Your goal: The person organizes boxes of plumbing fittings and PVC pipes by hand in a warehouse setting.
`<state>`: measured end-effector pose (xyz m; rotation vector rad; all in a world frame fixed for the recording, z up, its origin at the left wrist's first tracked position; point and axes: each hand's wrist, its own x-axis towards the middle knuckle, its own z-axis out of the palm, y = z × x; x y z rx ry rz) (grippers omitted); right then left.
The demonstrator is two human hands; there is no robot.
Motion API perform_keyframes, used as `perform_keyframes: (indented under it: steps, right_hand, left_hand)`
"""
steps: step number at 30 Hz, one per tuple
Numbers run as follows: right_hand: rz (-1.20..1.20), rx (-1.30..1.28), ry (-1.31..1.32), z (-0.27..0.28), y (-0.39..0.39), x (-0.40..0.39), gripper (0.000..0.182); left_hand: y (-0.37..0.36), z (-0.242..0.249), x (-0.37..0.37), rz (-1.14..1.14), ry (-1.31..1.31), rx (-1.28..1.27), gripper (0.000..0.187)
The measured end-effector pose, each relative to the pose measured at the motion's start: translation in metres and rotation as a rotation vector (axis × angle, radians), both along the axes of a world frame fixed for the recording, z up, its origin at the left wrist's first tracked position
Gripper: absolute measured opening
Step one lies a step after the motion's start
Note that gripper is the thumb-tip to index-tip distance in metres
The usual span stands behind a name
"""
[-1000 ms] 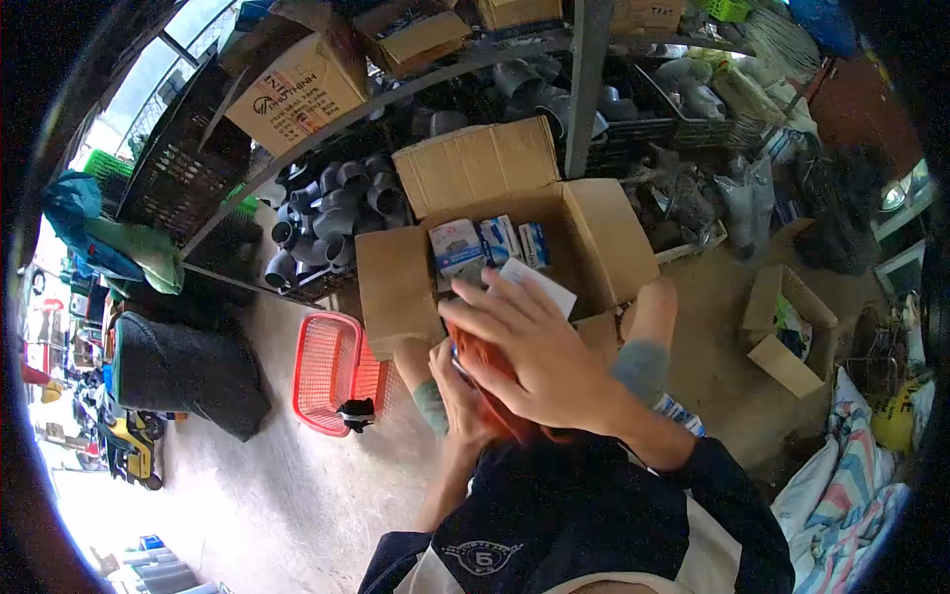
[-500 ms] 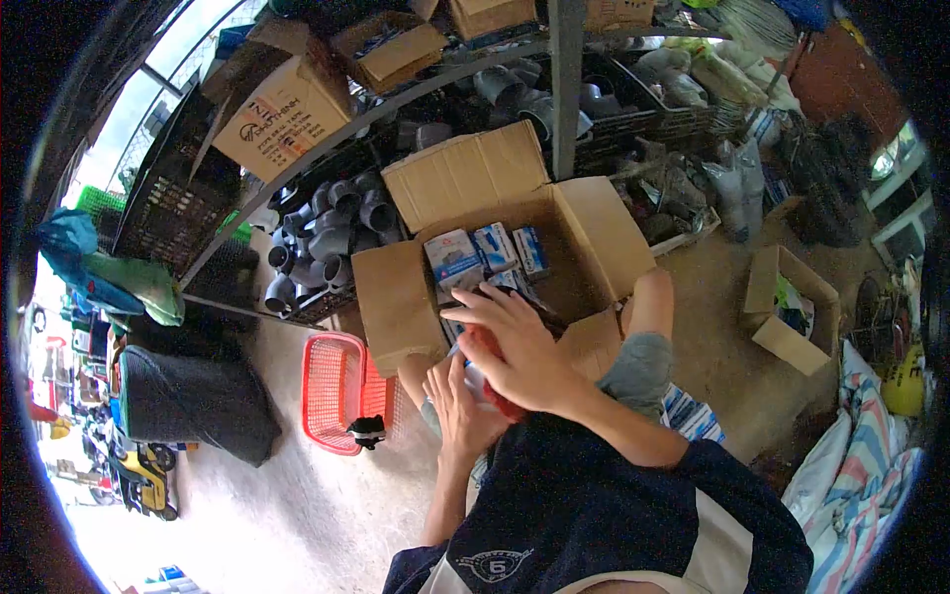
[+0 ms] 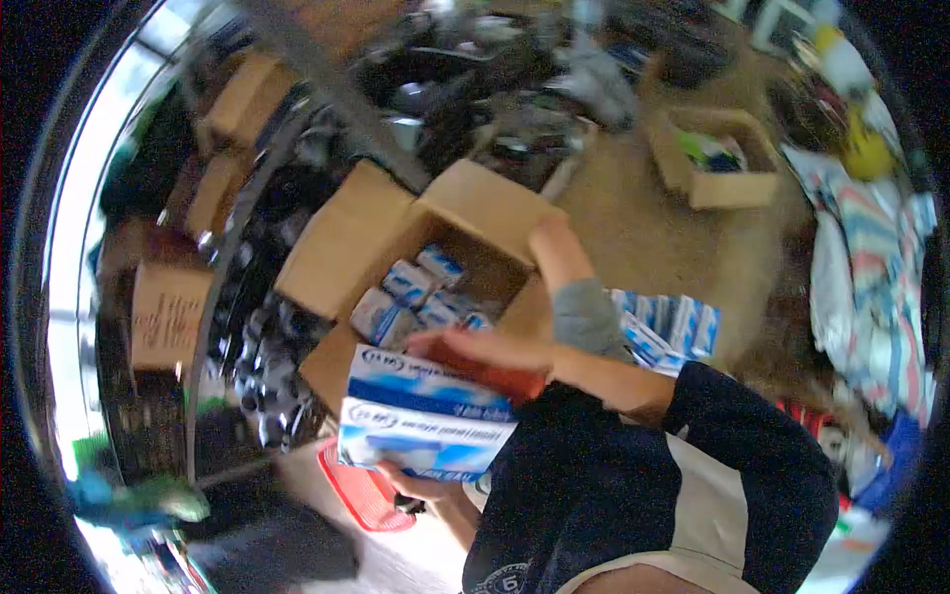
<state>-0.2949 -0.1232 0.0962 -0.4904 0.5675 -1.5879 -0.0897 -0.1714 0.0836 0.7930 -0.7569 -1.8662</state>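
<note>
A blue-and-white printed cardboard box (image 3: 426,436) is tilted up in front of my body. My left hand (image 3: 421,483) grips its lower edge from below. Over the box's upper right side is my right hand (image 3: 495,348), smeared by motion, with a red object (image 3: 485,374) under its palm; I cannot tell what kind of thing it is. Just beyond stands a large open carton (image 3: 341,243), its flaps spread, with several smaller blue-and-white boxes (image 3: 406,282) inside. My bent knee is against the carton's right side.
More blue-and-white boxes (image 3: 678,327) lie on the floor to my right. A red plastic basket (image 3: 366,495) is at lower left. Dark pipe fittings (image 3: 267,386) are heaped left of the carton. A smaller open carton (image 3: 732,188) and striped sacks (image 3: 851,267) stand farther right.
My view has swung to the right. The blue-and-white box now shows large in my left hand, raised and tilted. The red object stays with my right hand.
</note>
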Motion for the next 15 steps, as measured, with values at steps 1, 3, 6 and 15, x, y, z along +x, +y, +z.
perform_keyframes:
  steps: [1, 3, 6, 15]
  right_hand:
    - [-0.007, -0.008, 0.219, -0.001, 0.005, 0.003, 0.062]
    - [-0.077, 0.046, 0.605, 0.001, 0.032, 0.004, 0.078]
    - [-0.194, 0.219, 0.906, 0.029, 0.075, -0.003, 0.107]
    - [-0.579, 0.489, 0.689, -0.006, 0.162, -0.069, 0.095]
  left_hand:
    - [0.002, 0.005, -0.008, -0.02, -0.009, 0.048, 0.092]
    - [0.006, 0.017, -0.026, -0.053, -0.05, 0.117, 0.091]
    - [0.019, 0.028, -0.056, -0.14, -0.155, 0.175, 0.089]
    - [0.075, 0.009, -0.135, -0.542, -0.553, 0.141, 0.09]
